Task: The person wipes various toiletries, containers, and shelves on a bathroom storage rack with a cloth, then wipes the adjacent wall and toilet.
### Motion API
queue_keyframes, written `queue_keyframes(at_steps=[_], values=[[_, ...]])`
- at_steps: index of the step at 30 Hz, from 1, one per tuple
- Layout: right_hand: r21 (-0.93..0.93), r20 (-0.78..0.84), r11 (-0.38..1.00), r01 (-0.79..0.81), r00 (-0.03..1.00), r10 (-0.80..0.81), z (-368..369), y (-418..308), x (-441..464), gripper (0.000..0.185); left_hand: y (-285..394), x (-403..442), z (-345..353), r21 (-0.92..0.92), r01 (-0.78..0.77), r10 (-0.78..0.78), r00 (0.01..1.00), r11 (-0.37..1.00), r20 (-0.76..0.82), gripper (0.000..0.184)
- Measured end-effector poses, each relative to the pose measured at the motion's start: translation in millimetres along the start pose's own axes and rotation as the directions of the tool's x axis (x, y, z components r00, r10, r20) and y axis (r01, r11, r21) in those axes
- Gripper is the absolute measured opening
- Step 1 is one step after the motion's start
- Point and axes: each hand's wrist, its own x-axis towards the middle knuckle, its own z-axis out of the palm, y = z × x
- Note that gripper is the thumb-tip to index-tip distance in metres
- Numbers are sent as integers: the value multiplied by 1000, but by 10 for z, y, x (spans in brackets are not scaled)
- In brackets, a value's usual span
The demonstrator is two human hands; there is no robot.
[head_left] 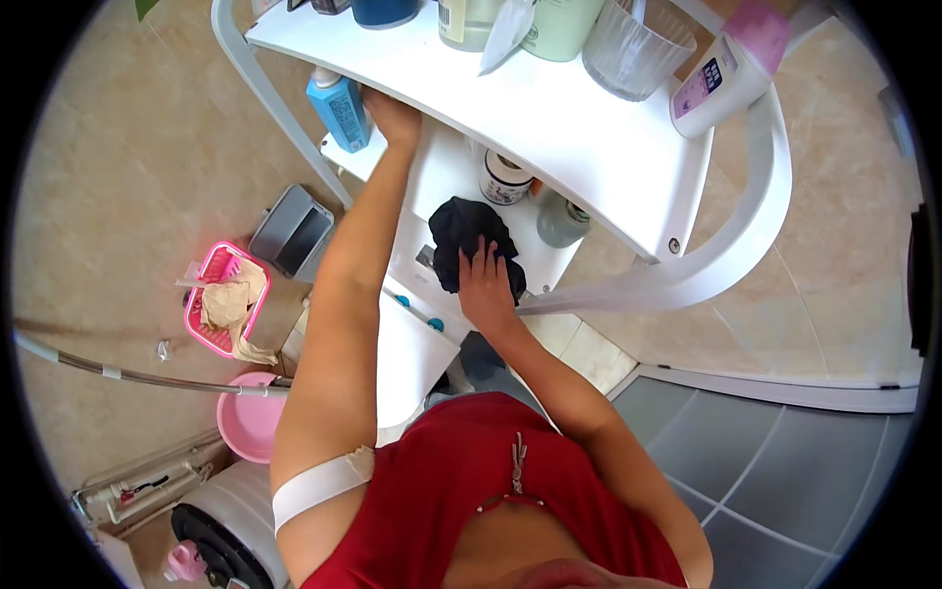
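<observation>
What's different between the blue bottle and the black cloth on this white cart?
Colour: the bottle is light blue with printing on its side; the cloth looks plain black.
Shape: the bottle is boxy with straight edges, while the cloth is crumpled into folds.
Place: the bottle is beside the left hand; the cloth lies under the right hand.
Shared: each is close to a hand.

Fingers of the left hand (394,120) are partly hidden; print on the blue bottle (341,116) is unreadably small; the top edge crops a green bottle (563,29).
</observation>
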Motion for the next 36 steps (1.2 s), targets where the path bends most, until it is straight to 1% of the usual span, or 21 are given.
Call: queue_keyframes(at_steps=[2, 4, 6, 7, 10, 11, 14, 17, 20, 23, 26, 27, 28, 29, 30, 31, 32, 33, 34, 35, 36], values=[[-18, -2, 1000, 11, 1000, -11, -3, 3, 12, 43, 442, -377, -166, 124, -76, 87, 993, 989, -85, 71], [-59, 4, 998, 27, 1000, -27, 1, 4, 2, 43, 756, -722, -201, -172, 121, -101, 988, 978, 120, 80], [-47, 0, 999, 16, 1000, -16, -30, 2, 6, 45, 782, -862, -115, -270, 248, -122, 904, 930, 409, 79], [-46, -4, 999, 15, 1000, -15, -44, 12, 9, 46, 878, -818, -128, -295, 318, -133, 849, 901, 511, 81], [-8, 25, 1000, 10, 1000, -10, 11, 14, 12, 44, 1078, -616, -159, -322, 592, -236, 675, 739, 699, 82], [-17, 25, 1000, 12, 1000, -11, 21, 16, 13, 44, 1086, -550, -167, -296, 591, -213, 641, 750, 738, 81], [-37, 27, 999, 25, 999, -24, 14, 23, 6, 45, 994, -457, -117, -243, 440, -79, 596, 864, 799, 81], [-30, 13, 999, 31, 999, -31, 8, 25, 1, 46, 900, -422, -42, -221, 205, 26, 674, 954, 738, 86], [-29, -20, 999, 28, 999, -28, 10, 41, -7, 49, 533, -503, 154, -71, 66, -6, 769, 995, 639, 89], [-39, -33, 999, 26, 999, -27, 20, 27, -8, 49, 842, -614, -351, -140, 213, -138, 900, 967, 414, 87], [-16, -57, 1000, -10, 998, 9, 43, 25, -7, 49, 675, -690, -712, -195, 166, -92, 936, 967, 339, 86], [21, -69, 1000, -21, 997, 22, 68, 28, -6, 50, 683, -726, -880, -141, 153, -99, 939, 978, 330, 80], [56, -81, 998, -29, 996, 33, 46, 44, 15, 51, 685, -769, -1032, -178, 211, -146, 936, 961, 321, 76], [201, -78, 977, -68, 993, 85, 17, 76, 28, 53, 690, -822, -1184, -214, 269, -195, 929, 939, 314, 73], [343, -62, 933, -108, 989, 137, -120, 128, 60, 48, 685, -874, -1329, -250, 325, -243, 920, 912, 309, 70], [542, 152, 764, -351, 935, 321, -304, 185, 134, 42, 666, -924, -1472, -239, 376, -301, 906, 895, 298, 63], [645, 393, 506, -573, 816, 424, -411, 206, 204, 37, 696, -982, -1608, -266, 393, -315, 903, 880, 291, 63], [818, 297, 345, -461, 851, 432, -394, 167, 226, 35, 749, -1035, -1756, -295, 409, -330, 900, 864, 284, 63], [936, 202, 170, -309, 865, 459, -371, 122, 231, 34, 810, -1099, -1901, -323, 426, -346, 896, 845, 277, 63], [992, 111, -4, -125, 857, 503, -357, 83, 239, 34, 891, -1178, -2017, -330, 471, -383, 874, 818, 299, 58], [996, 71, 10, -88, 859, 507, -366, -60, 288, 35, 915, -1283, -2092, -422, 534, -422, 843, 733, 334, 57]])
